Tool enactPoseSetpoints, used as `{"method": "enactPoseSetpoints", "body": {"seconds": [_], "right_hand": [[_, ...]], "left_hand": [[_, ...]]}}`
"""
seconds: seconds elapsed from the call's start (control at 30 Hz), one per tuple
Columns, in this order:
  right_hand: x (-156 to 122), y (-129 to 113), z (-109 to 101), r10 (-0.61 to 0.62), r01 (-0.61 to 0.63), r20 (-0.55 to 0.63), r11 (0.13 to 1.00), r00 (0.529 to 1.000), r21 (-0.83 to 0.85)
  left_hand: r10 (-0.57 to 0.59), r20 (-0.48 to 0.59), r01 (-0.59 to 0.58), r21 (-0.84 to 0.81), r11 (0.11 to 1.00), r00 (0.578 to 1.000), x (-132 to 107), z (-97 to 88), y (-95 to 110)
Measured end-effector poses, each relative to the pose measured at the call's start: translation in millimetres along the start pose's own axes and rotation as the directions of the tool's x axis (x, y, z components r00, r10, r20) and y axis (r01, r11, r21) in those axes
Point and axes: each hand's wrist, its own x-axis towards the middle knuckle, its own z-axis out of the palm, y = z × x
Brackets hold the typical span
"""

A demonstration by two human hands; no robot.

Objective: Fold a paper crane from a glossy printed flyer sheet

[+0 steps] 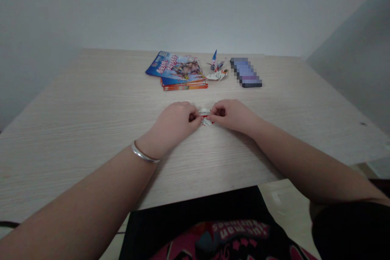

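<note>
A small folded piece of printed paper [206, 122], white with some red, is held just over the middle of the table. My left hand [179, 121] pinches its left side between thumb and fingers. On the right side, my right hand [233, 114] grips it in a similar pinch. The fingertips hide part of the paper, so its exact folded shape cannot be made out. Beyond my hands lie two folded paper cranes: a blue-and-white one [215, 64] with a pointed tip standing up, and a whiter one [218, 75] just in front of it.
A stack of colourful booklets [176, 67] lies at the back, left of the cranes. To their right is a dark-edged phone [246, 73] with a blurred screen. The pale wooden table [91, 122] meets a wall at its far edge.
</note>
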Motion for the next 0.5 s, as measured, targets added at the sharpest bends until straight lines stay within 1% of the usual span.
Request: {"method": "enactPoseSetpoints", "body": {"seconds": [0.13,0.27,0.5], "right_hand": [[1.2,-2.6,-1.0,0.037,-0.037,0.009,0.999,0.999,0.015],[2.8,-3.6,-2.1,0.046,-0.045,0.018,0.999,0.999,-0.012],[6.6,-5.7,-3.5,0.079,-0.076,0.043,0.995,0.996,-0.060]], "left_hand": [[-0.014,-0.011,0.014,-0.005,1.000,1.000,0.9,0.0,2.4],[0.011,-0.011,-0.011,0.015,1.000,1.000,1.3,-0.9,4.5],[-0.009,0.000,0.009,0.017,1.000,1.000,2.3,-0.4,3.7]]}}
